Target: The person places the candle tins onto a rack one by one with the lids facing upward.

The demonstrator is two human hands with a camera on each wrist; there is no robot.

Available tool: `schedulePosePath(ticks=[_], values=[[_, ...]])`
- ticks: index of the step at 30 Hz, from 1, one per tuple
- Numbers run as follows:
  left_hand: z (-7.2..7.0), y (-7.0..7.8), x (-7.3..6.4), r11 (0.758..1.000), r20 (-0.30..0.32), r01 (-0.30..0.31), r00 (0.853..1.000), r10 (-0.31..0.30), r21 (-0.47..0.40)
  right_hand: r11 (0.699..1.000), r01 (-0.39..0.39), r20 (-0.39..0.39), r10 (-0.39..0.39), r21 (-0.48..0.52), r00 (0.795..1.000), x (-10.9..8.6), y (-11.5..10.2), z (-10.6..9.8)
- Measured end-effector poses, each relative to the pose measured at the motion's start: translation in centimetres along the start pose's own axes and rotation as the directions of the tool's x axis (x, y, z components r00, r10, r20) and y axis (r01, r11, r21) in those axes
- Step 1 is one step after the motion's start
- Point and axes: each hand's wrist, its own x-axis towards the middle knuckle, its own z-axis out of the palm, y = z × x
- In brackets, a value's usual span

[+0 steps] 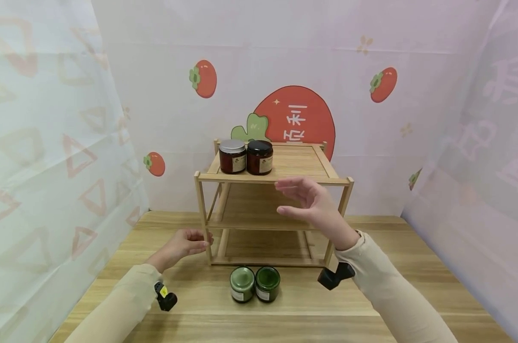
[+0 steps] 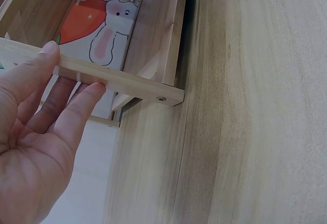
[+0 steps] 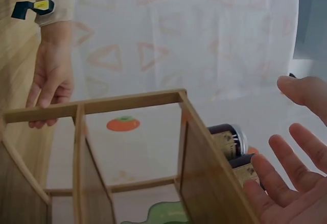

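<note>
A wooden shelf rack [image 1: 259, 226] stands on the table. My left hand [image 1: 186, 245] holds its front left post low down; in the left wrist view the thumb lies on one side of the post [image 2: 122, 77] and the fingers on the other. Two dark brown jars sit side by side on the top board: one with a silver lid [image 1: 233, 159], one with a black lid [image 1: 260, 160]. My right hand [image 1: 306, 202] is raised in front of the top board's right half, fingers spread and holding nothing. In the right wrist view this hand [image 3: 294, 178] appears near the jars.
On the table [image 1: 319, 324] before the rack, a light green jar [image 1: 242, 284] stands beside a darker green jar [image 1: 267, 284]. A printed cloth backdrop [image 1: 284, 66] rises behind the rack and along both sides. The rack's lower shelf boards [image 1: 265, 205] are visible beneath its top.
</note>
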Motion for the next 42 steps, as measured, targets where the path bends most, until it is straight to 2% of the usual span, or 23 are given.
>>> schedulePosePath(ticks=[3,8,16,21,29,35,38,42], values=[[0.1,0.1,0.0,1.0,0.004,-0.002,1.0,0.002,0.0,1.0,0.005,0.03,-0.005,-0.017,1.0,-0.9,1.0,0.3],[0.1,0.1,0.0,1.0,0.002,-0.004,1.0,0.004,0.01,0.998,-0.038,0.072,0.041,-0.042,0.997,-2.2,2.5,0.8],[0.1,0.2,0.0,1.0,-0.006,-0.001,1.0,0.001,0.009,0.994,-0.106,0.098,0.105,0.004,0.99,-4.4,6.4,2.1],[0.1,0.2,0.0,1.0,0.001,-0.006,1.0,0.006,0.011,0.989,-0.149,0.097,0.149,-0.007,0.984,-5.8,8.9,2.7],[0.2,0.3,0.1,1.0,-0.012,0.007,1.0,-0.007,0.004,0.964,-0.266,0.137,0.267,-0.027,0.954,-8.0,12.3,3.5],[0.1,0.3,0.1,1.0,-0.01,0.013,1.0,-0.013,0.006,0.936,-0.352,0.197,0.347,-0.006,0.917,-9.2,14.2,4.0],[0.1,0.3,0.0,1.0,-0.011,0.014,1.0,-0.014,0.005,0.927,-0.375,0.215,0.367,-0.004,0.905,-9.7,14.7,4.2],[0.1,0.4,-0.1,1.0,-0.012,0.012,1.0,-0.012,0.003,0.925,-0.38,0.223,0.375,-0.021,0.9,-9.9,15.3,4.4]])
